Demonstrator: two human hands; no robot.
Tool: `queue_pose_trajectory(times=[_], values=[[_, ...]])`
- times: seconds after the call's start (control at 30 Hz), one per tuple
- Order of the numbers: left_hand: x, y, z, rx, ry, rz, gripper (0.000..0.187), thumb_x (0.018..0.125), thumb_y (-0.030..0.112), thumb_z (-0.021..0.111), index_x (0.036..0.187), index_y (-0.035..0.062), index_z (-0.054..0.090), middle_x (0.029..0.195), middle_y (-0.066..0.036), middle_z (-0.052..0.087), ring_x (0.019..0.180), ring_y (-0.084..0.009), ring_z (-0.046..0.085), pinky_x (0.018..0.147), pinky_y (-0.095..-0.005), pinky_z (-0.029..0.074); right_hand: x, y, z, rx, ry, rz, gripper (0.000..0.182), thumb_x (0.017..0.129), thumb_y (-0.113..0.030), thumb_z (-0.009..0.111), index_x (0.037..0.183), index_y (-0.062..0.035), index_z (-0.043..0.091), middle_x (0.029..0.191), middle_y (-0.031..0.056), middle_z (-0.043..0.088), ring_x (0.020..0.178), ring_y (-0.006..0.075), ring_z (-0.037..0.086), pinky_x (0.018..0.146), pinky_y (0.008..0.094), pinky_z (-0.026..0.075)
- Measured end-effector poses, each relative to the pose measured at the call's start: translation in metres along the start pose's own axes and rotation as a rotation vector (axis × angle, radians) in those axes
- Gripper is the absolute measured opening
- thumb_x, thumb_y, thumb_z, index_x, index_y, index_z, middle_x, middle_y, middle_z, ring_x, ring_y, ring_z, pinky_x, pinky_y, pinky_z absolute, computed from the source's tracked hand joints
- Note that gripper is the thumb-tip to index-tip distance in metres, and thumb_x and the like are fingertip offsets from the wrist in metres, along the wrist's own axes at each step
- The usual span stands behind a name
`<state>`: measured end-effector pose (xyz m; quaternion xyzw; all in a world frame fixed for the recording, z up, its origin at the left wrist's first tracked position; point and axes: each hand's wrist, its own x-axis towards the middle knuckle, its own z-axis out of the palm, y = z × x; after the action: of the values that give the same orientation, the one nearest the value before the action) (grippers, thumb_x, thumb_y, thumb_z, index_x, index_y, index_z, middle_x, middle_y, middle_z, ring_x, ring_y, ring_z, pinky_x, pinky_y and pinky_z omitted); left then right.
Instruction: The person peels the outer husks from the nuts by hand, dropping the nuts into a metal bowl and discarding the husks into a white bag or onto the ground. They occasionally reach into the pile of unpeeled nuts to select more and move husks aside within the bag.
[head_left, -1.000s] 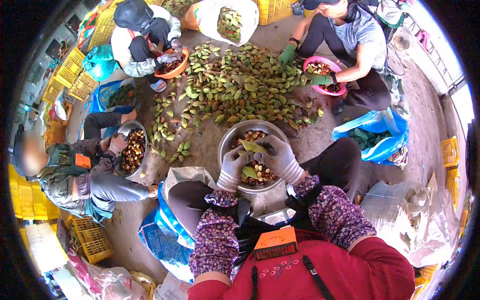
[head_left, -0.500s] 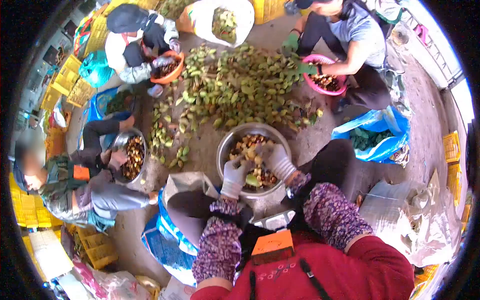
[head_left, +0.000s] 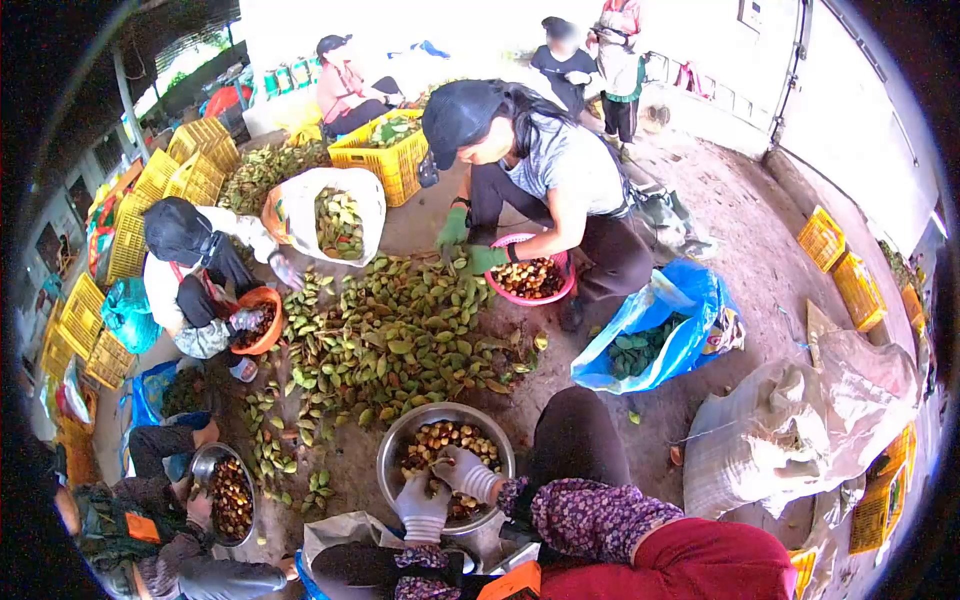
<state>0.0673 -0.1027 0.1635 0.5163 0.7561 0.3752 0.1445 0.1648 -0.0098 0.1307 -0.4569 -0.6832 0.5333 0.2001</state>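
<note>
Both of my hands wear pale gloves and meet over a steel bowl of brown and tan nuts. My left hand is at the bowl's front left edge, fingers curled inward around something I cannot make out. Close beside it, my right hand reaches in from the right, its fingers closed too; what they hold is hidden. Beyond the bowl spreads a large pile of green pods on the floor.
Co-workers sit around the pile with a pink basket, an orange bowl and a steel bowl. A blue bag stands right of the pile, a white sack behind it. Yellow crates and a large sack are farther out.
The view has tilted up, bringing more people and the back wall into sight. My hands have moved closer together, and the green pod between them no longer shows.
</note>
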Motion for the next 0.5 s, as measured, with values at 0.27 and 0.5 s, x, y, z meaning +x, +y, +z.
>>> queue_pose_trajectory(times=[0.27,0.5], values=[[-0.008,-0.008,0.011,0.100,-0.012,0.121,0.041,0.067,0.028,0.068,0.100,0.0042,0.063,0.091,-0.015,0.062,0.083,-0.0327,0.061,0.073,-0.0385,0.049,0.010,0.036,0.015,-0.032,0.016,0.074,0.025,0.086,-0.021,0.053,0.100,-0.0009,0.059,0.091,0.0162,0.064,0.081,0.0274,0.060,0.073,0.0343,0.048],[-0.007,-0.012,0.017,0.077,-0.097,0.048,0.050,0.069,0.026,0.066,0.112,0.0017,0.058,0.096,-0.019,0.061,0.089,-0.0341,0.059,0.080,-0.0401,0.047,0.031,0.093,0.028,0.151,-0.032,0.187,0.019,0.086,-0.018,0.054,0.096,-0.0033,0.060,0.087,0.0118,0.065,0.075,0.0230,0.061,0.065,0.0324,0.049]])
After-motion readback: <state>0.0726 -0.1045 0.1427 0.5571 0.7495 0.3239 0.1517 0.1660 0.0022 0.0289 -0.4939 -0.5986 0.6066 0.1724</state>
